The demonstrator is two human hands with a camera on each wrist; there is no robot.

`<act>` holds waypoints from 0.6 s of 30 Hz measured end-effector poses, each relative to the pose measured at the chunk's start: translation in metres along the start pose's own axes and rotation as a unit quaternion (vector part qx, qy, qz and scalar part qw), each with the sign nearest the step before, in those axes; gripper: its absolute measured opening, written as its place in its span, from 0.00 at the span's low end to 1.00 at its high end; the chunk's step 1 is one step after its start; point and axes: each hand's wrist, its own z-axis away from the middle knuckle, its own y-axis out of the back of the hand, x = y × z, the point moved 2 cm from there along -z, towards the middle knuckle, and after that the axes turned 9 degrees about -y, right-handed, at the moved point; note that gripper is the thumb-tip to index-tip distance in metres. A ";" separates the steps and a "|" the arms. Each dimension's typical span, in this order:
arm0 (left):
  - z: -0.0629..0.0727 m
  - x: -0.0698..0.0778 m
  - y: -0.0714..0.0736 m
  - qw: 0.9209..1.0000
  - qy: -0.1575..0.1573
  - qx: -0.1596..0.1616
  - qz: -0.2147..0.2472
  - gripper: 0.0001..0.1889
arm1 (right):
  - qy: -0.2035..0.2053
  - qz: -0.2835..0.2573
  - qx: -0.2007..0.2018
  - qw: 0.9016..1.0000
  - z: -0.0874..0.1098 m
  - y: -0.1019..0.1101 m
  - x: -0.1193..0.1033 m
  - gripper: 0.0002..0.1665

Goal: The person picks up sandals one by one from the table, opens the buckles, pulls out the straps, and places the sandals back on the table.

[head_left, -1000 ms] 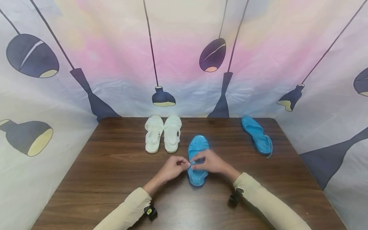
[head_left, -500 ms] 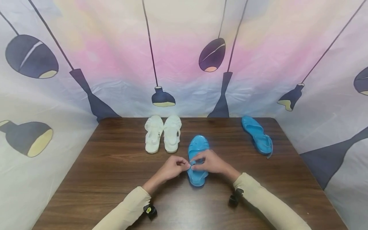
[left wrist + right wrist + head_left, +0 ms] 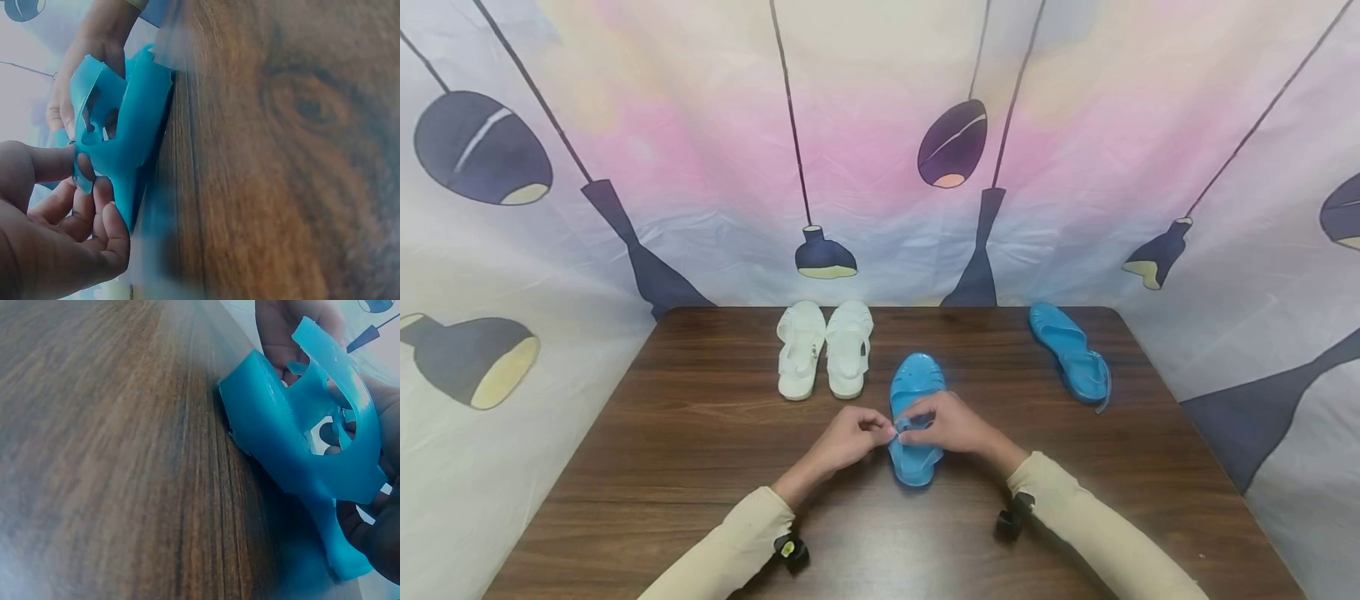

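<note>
A blue jelly sandal (image 3: pixel 917 375) lies sole down on the table, toe away from me, between both hands. My left hand (image 3: pixel 850 437) is at its left side. In the left wrist view, thumb and fingers pinch a small blue strap end (image 3: pixel 81 181) at the sandal's side. My right hand (image 3: pixel 951 425) reaches over the sandal from the right, thumb and fingertips gripping the ankle strap near the left fingertips. In the right wrist view the sandal's heel strap (image 3: pixel 340 369) arches up and partly hides the right fingers; the buckle area is hidden.
A pair of white sandals (image 3: pixel 847 350) stands side by side at the back left of the brown wooden table (image 3: pixel 700 467). The other blue sandal (image 3: pixel 1067 350) lies at the back right, its strap hanging loose. A printed cloth (image 3: pixel 880 167) hangs behind the table.
Almost nothing differs. Both hands stay at the blue sandal's left side, with only slight shifts of the fingertips at the strap.
</note>
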 end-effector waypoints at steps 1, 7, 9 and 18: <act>0.000 -0.001 0.000 1.000 0.001 0.002 0.002 0.06 | 0.002 0.001 0.001 1.000 0.000 0.000 0.000 0.14; 0.001 -0.001 0.002 1.000 -0.002 -0.007 -0.018 0.07 | 0.016 0.006 0.015 1.000 0.001 -0.002 -0.001 0.14; 0.002 -0.002 0.003 1.000 0.000 -0.009 -0.023 0.07 | 0.015 0.005 0.018 1.000 0.002 -0.003 -0.001 0.15; 0.003 -0.004 -0.002 0.999 0.034 0.005 0.022 0.07 | 0.020 0.012 0.022 0.999 0.003 -0.004 -0.001 0.13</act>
